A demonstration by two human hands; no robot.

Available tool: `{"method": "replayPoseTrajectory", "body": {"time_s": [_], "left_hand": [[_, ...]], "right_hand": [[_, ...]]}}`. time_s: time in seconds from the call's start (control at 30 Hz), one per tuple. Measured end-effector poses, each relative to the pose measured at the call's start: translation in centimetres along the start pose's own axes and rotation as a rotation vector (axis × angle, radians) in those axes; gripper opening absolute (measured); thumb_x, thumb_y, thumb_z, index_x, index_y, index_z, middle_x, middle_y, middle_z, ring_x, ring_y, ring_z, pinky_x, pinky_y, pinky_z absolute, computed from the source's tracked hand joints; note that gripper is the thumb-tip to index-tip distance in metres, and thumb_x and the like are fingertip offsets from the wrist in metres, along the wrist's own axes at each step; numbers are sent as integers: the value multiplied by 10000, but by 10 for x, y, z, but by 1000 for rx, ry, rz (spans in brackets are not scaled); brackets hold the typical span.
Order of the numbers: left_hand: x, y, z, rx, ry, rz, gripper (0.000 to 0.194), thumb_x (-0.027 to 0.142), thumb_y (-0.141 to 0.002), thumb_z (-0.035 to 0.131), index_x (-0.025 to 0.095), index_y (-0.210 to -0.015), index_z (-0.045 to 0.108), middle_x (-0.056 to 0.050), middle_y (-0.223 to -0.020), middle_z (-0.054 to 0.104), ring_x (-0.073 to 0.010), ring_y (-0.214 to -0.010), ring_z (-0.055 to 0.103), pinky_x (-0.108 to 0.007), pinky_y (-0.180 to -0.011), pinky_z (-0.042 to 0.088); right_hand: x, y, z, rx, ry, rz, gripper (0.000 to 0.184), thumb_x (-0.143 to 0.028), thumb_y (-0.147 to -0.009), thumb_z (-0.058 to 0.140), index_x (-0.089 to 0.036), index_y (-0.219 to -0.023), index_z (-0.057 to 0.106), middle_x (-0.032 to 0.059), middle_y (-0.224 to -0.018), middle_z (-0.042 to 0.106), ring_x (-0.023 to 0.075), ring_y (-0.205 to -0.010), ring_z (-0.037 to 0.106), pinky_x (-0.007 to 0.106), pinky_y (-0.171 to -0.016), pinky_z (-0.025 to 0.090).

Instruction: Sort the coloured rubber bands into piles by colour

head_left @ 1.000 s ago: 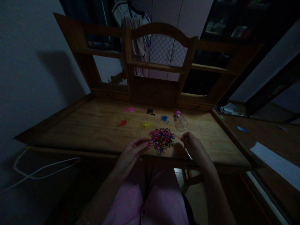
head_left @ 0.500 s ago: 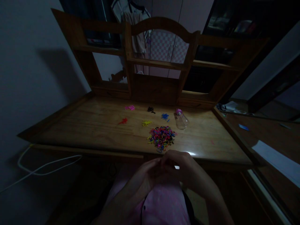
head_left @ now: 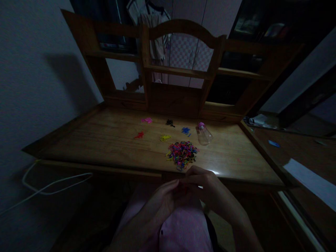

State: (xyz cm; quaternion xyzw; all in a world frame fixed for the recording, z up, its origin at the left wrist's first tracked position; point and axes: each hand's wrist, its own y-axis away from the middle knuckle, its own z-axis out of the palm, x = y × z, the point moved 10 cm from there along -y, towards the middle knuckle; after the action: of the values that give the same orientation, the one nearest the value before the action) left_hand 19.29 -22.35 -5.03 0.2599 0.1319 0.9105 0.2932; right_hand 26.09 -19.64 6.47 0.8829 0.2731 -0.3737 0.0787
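Leaning over the grained wooden desk (head_left: pixel 110 140), I judged its front edge the likeliest trouble: a careless wrist could sweep loops off. My left hand (head_left: pixel 164 203) was loosely cupped, my right hand (head_left: pixel 206 183) bent over it with fingers together; I couldn't tell what either pinched. The clear, rounded bottle (head_left: pixel 204 135) might roll if bumped. Near that edge, just past my right hand, sat the mixed pile (head_left: pixel 183 154), thin glossy loops that could snag and drag neighbours. Beyond lay small, stringy heaps: yellow (head_left: pixel 165 137), blue (head_left: pixel 186 131), pink (head_left: pixel 146 120), black (head_left: pixel 170 122), red (head_left: pixel 139 134). Between my hands, a red bit (head_left: pixel 185 190) could slip if loosely held.
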Motion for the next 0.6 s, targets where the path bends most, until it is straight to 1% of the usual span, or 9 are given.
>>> {"method": "replayPoseTrajectory", "body": {"time_s": [0.07,0.13,0.27,0.43,0.53,0.6], "left_hand": [[-3,-1,-2,6,38,-18,182,114,-896,528,65,-964,690,-132,-999,677,-200,-946,652,-358,-944,503],[-3,-1,-1,-1,61,-19,204,106,-908,503,55,-993,681,-139,-1026,677,-196,-944,650,-349,-937,500],[-1,1,7,-55,32,4,195,130,-906,527,55,-998,681,-143,-1050,673,-199,-964,639,-325,-925,498],[1,0,10,-69,51,20,165,126,-906,534,70,-940,685,-131,-1017,667,-197,-998,626,-343,-976,476],[0,-2,7,-75,67,32,190,119,-911,515,58,-967,686,-139,-1030,669,-198,-989,630,-335,-957,492],[-1,-4,4,-61,63,17,208,122,-916,500,50,-982,684,-149,-1027,674,-201,-955,645,-325,-896,527]], "right_hand": [[-2,0,-1,-9,-12,16,298,-71,-858,540,-242,-1012,730,29,-923,671,134,-814,625,237,-719,481],[-3,0,-1,-15,-18,31,285,-74,-851,554,-229,-1023,720,29,-924,689,140,-834,638,241,-740,485],[0,-1,-1,-14,25,72,189,-103,-846,584,-201,-929,722,28,-848,694,144,-783,641,234,-703,483],[-3,-2,1,-4,37,31,162,-120,-867,579,-199,-872,720,25,-873,673,131,-780,624,226,-694,470],[-6,-1,-4,48,28,9,170,-132,-884,561,-203,-902,715,29,-884,671,133,-793,621,231,-699,465],[-6,1,-14,134,5,-15,164,-157,-893,558,-208,-936,708,30,-889,673,131,-785,619,227,-683,456]]}}
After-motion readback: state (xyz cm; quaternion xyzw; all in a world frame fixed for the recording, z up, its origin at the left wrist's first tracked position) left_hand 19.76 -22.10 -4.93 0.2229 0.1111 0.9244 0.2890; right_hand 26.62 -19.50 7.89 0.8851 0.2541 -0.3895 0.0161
